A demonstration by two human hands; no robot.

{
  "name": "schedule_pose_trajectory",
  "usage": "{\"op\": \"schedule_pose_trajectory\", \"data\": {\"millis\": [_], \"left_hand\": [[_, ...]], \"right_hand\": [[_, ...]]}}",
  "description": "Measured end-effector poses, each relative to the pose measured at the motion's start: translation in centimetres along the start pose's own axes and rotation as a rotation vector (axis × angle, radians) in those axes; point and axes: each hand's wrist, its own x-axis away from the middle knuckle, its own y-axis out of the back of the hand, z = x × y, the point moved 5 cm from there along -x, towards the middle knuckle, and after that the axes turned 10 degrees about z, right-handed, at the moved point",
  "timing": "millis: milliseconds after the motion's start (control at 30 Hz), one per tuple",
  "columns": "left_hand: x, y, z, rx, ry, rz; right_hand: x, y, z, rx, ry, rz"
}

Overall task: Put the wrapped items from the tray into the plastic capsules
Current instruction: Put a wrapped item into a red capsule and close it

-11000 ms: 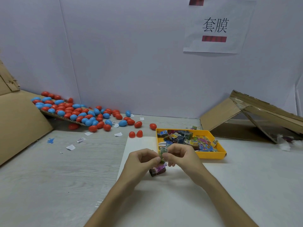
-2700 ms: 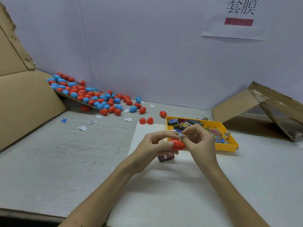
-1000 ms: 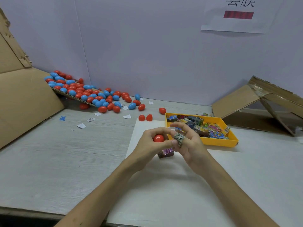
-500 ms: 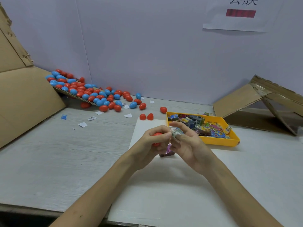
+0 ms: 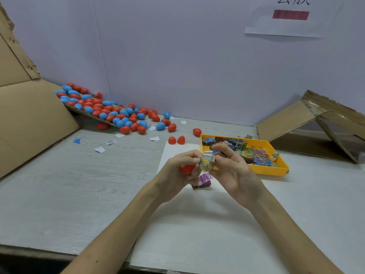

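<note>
My left hand (image 5: pixel 175 173) holds a red capsule piece (image 5: pixel 187 168) in its curled fingers, above the white sheet (image 5: pixel 197 224). My right hand (image 5: pixel 233 171) pinches a small greenish wrapped item (image 5: pixel 206 163) right against the left hand's fingertips. A purple wrapped item (image 5: pixel 202 180) lies on the sheet just below both hands. The yellow tray (image 5: pixel 266 171) with several colourful wrapped items sits behind the right hand. Two red capsule halves (image 5: pixel 176 140) stand at the sheet's far edge.
A heap of red and blue capsules (image 5: pixel 110 111) spills off a cardboard flap at the back left. Cardboard panels stand at the far left (image 5: pixel 29 123) and back right (image 5: pixel 316 123). Paper scraps (image 5: pixel 99 149) dot the grey table.
The wrapped item has moved from over my right hand's fingers into a pinch between both hands. The red capsule piece has sunk lower into my left hand.
</note>
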Motion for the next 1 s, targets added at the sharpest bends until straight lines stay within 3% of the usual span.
{"op": "schedule_pose_trajectory", "data": {"millis": [167, 400, 533, 633, 767, 1000], "left_hand": [[-0.2, -0.5, 0.4, -0.058, 0.053, 0.025], [-0.1, -1.1, 0.5, -0.019, 0.07, 0.09], [-0.3, -0.4, 0.8, 0.058, 0.076, -0.006], [-0.5, 0.9, 0.6, 0.173, 0.002, -0.113], [-0.6, 1.7, 0.4, 0.133, -0.046, -0.184], [-0.4, 1.7, 0.0, 0.035, -0.081, -0.204]], "right_hand": [[0.0, -0.1, 0.3, -0.078, 0.088, -0.012], [0.1, 0.0, 0.0, -0.091, 0.036, -0.005], [0.1, 0.5, 0.0, 0.048, 0.032, -0.072], [0.4, 0.9, 1.2, 0.297, 0.124, -0.174], [0.8, 0.8, 2.2, 0.562, 0.238, -0.246], [0.9, 0.7, 2.4, 0.565, 0.275, -0.229]]}}
